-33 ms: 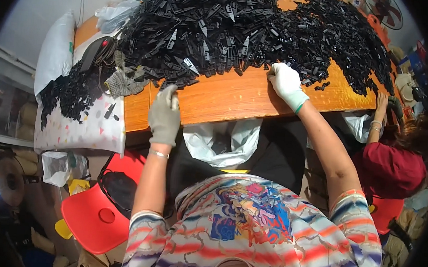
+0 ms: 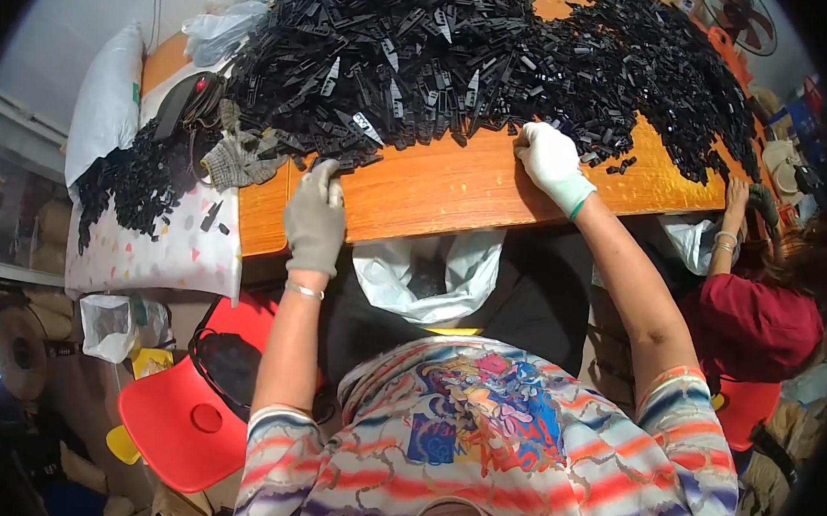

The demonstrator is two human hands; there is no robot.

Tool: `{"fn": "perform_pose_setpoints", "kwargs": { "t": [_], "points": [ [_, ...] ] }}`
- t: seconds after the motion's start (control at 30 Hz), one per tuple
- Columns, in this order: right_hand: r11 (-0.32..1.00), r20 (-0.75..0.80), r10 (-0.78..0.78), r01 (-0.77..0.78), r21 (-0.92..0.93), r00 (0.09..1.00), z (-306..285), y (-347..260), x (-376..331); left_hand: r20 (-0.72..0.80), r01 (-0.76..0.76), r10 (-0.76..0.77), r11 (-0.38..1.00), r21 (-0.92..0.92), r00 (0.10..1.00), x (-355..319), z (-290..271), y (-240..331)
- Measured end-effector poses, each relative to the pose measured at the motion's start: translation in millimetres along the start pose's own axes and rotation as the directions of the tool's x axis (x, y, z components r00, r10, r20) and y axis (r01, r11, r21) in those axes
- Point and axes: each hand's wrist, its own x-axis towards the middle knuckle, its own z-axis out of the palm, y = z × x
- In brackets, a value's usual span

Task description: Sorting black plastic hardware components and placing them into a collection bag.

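Many black pieces [image 2: 398, 65] lay heaped across the wooden worktop [image 2: 418, 196]. Near their front edge, the grey-gloved left hand [image 2: 317, 218] had curled fingers; the white-gloved right hand [image 2: 552, 167], also near them, was folded narrow. Whether either held a piece could not be told.

The grey-gloved left hand [image 2: 316, 219] and white-gloved right hand [image 2: 551, 167] are beside heaped black pieces [image 2: 379, 64] on a wooden desk [image 2: 418, 191].

This looks like a workshop, with black parts [image 2: 378, 73] heaped on a wooden table [image 2: 418, 186], a loose glove [image 2: 238, 161] and a co-worker [image 2: 759, 325] alongside.
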Motion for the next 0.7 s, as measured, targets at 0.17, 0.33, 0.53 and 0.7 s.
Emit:
{"fn": "perform_pose_setpoints", "kwargs": {
  "t": [0.17,0.33,0.53,0.7],
  "points": [
    [0.996,0.034,-0.021,0.018,0.083,0.999,-6,-12,-16,0.076,0.088,-0.091,0.995,0.04,0.993,18,13,-1],
    [0.984,0.121,-0.052,0.031,0.175,0.991,-9,-25,-28,0.056,0.013,-0.022,0.987,0.16,0.998,18,16,9],
    [0.946,0.14,-0.114,0.064,0.319,0.984,-9,-50,-48,0.096,-0.096,0.066,0.93,0.354,0.993,18,6,20],
    [0.888,0.219,-0.141,0.026,0.458,0.966,-13,-77,-52,-0.047,-0.264,0.287,0.925,0.275,0.957,7,-2,25]
  ]
}}
